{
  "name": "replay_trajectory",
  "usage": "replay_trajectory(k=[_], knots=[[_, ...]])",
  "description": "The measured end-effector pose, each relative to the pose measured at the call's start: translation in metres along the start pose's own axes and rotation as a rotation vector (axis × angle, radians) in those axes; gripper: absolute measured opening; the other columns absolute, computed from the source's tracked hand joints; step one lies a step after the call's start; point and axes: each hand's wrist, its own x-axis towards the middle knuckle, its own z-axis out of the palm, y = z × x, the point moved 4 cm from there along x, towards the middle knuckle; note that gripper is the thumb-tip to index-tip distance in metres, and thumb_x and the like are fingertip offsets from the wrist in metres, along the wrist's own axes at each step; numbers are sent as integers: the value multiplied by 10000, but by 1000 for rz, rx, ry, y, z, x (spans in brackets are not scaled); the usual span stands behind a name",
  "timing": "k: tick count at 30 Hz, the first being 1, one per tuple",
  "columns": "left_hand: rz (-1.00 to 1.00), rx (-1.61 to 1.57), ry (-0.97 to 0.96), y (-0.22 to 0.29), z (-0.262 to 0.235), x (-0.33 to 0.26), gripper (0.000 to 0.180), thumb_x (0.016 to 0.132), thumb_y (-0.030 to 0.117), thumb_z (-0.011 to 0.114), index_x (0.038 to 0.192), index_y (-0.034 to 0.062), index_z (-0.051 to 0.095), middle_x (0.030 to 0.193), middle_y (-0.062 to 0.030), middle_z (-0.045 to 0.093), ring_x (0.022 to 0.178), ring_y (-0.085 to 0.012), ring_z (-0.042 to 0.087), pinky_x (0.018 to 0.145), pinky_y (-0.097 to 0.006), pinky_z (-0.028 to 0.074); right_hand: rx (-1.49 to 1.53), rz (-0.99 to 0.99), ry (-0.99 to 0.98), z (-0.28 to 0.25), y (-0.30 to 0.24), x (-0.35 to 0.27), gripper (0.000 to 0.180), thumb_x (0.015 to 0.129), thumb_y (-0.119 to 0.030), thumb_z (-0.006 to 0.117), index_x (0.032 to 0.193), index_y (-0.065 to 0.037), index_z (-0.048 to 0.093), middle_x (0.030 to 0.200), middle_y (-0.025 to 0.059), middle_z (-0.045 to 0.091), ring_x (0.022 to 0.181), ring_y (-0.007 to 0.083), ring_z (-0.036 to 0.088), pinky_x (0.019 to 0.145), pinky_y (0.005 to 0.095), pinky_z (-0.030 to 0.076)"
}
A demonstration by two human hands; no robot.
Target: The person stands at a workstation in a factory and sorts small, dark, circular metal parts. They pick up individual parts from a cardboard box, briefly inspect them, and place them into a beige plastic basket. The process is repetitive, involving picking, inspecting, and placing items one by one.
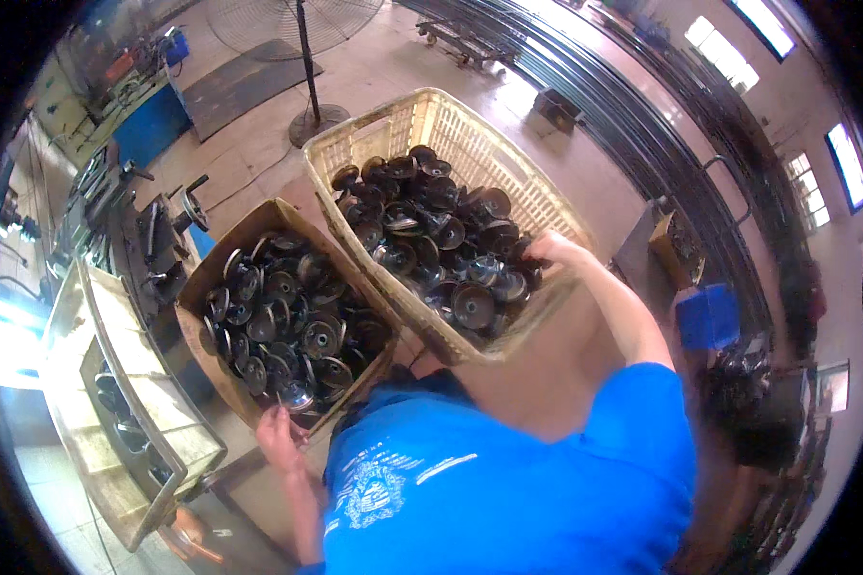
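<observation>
My right hand reaches over the right side of a cream plastic crate. Its fingers are closed on a dark round metal part at the edge of the pile; they partly cover it. My left hand is at the near edge of an open cardboard box, fingers curled together beside a shiny disc-shaped part. Whatever those fingers hold is not clear. Many similar dark metal discs with raised hubs, such as one disc, lie heaped in both containers.
A second cream crate with a few dark parts stands at the left. Beyond are a fan stand, a workbench with a handwheel and long metal bars. A blue bin and a small box are at the right.
</observation>
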Motion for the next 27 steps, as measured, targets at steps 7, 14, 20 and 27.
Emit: replay_trajectory(k=[7,14,20,27], knots=[[56,4,45,22,-2,-13,177,882,162,539,930,-8,552,502,-11,476,374,-89,441,335,-209,347,1021,188,343,-66,-145,29,532,607,-185,570,1033,135,578,978,177,630,863,204,623,764,288,506],[153,101,-149,126,64,-36,163,832,84,592,923,-51,604,600,-47,579,487,-80,506,433,-221,388,1142,-214,-1,33,-330,147,487,570,-89,571,1006,127,588,961,160,637,825,204,629,732,270,511],[530,425,-27,131,51,-48,104,819,59,554,865,-16,610,664,-203,590,596,-297,627,526,-308,461,776,-260,-199,108,-420,175,323,540,-42,508,817,12,665,974,134,565,878,227,577,788,275,443],[521,470,62,105,32,-43,110,846,29,551,898,-58,593,620,-81,594,593,-38,522,503,-223,415,694,-346,-243,128,-443,177,261,528,-62,534,751,23,640,999,138,561,839,213,572,694,279,466]])
